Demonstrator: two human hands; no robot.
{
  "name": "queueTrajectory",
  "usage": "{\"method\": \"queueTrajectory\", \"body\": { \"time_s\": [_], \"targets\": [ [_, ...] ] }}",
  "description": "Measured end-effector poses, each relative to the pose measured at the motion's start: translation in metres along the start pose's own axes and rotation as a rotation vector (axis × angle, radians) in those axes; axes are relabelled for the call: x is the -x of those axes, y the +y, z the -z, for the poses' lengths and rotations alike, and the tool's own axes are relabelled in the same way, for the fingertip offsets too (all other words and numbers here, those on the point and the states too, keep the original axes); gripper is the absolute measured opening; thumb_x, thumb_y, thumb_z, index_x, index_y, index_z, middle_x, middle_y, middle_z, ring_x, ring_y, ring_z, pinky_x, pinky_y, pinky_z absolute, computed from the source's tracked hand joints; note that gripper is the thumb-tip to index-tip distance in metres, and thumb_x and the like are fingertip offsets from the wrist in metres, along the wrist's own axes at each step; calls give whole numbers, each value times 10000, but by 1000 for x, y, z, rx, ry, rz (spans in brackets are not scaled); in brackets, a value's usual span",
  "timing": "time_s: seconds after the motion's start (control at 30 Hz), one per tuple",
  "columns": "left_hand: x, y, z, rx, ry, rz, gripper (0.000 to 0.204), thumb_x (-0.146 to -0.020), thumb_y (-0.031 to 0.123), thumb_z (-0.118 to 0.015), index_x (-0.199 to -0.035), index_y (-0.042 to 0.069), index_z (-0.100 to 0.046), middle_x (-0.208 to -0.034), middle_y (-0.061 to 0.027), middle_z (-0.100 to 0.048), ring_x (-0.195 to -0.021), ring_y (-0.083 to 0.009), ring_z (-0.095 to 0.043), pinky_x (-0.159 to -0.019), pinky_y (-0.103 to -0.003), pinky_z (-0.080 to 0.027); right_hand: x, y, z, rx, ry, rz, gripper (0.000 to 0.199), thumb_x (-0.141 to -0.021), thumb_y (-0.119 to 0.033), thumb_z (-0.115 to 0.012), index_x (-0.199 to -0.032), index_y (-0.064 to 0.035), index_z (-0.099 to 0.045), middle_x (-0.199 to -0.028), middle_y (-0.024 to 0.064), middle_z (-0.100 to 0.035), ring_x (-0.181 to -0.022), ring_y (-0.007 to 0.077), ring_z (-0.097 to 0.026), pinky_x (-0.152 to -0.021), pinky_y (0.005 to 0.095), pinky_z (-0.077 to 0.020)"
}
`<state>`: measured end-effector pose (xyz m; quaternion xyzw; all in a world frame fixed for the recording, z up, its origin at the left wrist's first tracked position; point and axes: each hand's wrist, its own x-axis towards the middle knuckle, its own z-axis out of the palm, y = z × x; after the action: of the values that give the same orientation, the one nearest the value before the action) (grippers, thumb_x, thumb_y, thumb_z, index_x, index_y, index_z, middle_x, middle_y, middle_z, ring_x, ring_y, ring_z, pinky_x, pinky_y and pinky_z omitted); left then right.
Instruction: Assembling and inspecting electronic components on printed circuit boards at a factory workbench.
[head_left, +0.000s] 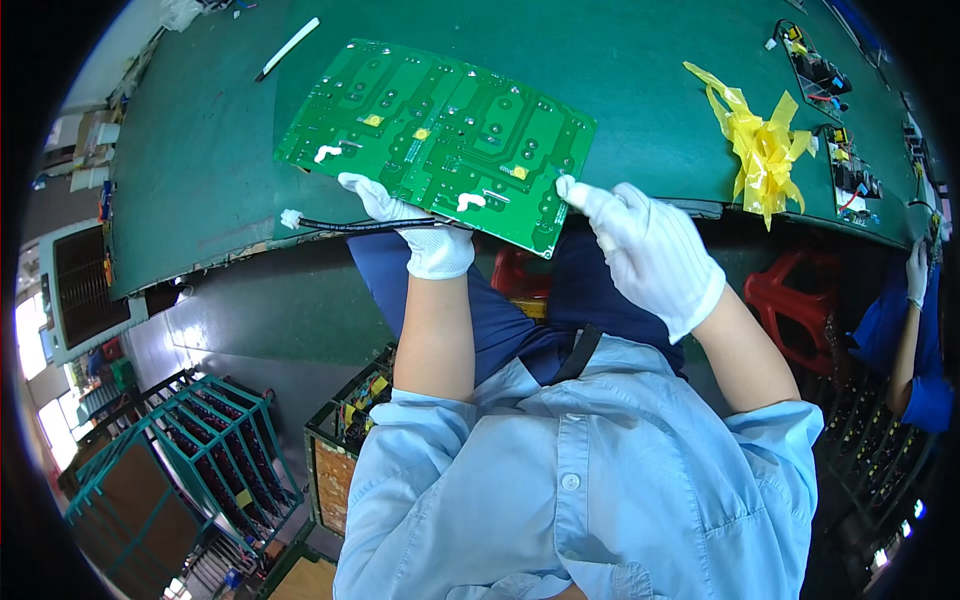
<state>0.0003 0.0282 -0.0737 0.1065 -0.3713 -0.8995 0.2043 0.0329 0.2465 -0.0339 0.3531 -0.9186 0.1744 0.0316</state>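
Observation:
A large green circuit board point(440, 140) is held tilted above the near edge of the bench, its solder side facing up. It carries small yellow squares and white blobs. My left hand point(425, 235), in a white glove, is closed on the board's near edge, with part of the fingers hidden beneath it. A black cable point(360, 226) with a white connector runs out to the left past this hand. My right hand point(650, 245), also gloved, has its fingers bent and an index fingertip on the board's right edge; the thumb's grip is partly hidden.
Yellow tape strips point(765, 150) hang over the bench edge at right, near several small circuit assemblies point(850, 180). A white pen-like stick point(288, 48) lies at far left on the green bench point(650, 60). Red stool point(795, 300), green rack point(215, 450), co-worker's gloved hand point(917, 270).

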Motion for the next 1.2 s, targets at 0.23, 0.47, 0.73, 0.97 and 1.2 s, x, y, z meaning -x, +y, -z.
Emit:
{"method": "queueTrajectory", "body": {
  "time_s": [0.23,0.47,0.73,0.97,1.2],
  "targets": [
    [-1,9,-10,58,-81,142,561,-979,538,-333,-1383,150,-366,-1302,-58,-485,-1138,-220,-539,-914,-389,-500,0,-3,18,-1556,-79,-604,371,-961,-223,-442,-1291,-62,-498,-782,47,-537,-620,102,-491,-541,240,-411],
    [-7,5,-7,-97,-85,165,599,-940,578,-412,-1360,152,-385,-1263,-46,-507,-1125,-187,-531,-914,-378,-491,-18,-21,9,-299,93,-112,450,-823,-47,-551,-1270,-95,-531,-817,140,-617,-678,324,-610,-593,404,-502],
    [-9,4,-5,-180,-106,139,628,-937,588,-407,-1344,109,-404,-1230,-69,-522,-1088,-197,-555,-877,-376,-516,-22,-20,15,-324,3,-89,544,-849,-9,-502,-1376,-15,-365,-910,139,-643,-716,350,-621,-606,395,-492],
    [-9,3,-8,-187,-118,159,632,-939,590,-400,-1346,106,-400,-1232,-77,-521,-1089,-216,-559,-875,-388,-519,-19,-21,9,-299,58,-112,574,-823,-30,-536,-1362,25,-346,-912,175,-663,-687,329,-644,-602,401,-515],
    [-7,6,-9,-172,-101,195,639,-930,602,-407,-1343,115,-405,-1224,-73,-521,-1091,-210,-551,-875,-385,-513,-17,-23,13,-321,27,-123,508,-816,-19,-530,-1296,43,-376,-817,124,-676,-663,312,-640,-572,391,-505]
  ]
}}
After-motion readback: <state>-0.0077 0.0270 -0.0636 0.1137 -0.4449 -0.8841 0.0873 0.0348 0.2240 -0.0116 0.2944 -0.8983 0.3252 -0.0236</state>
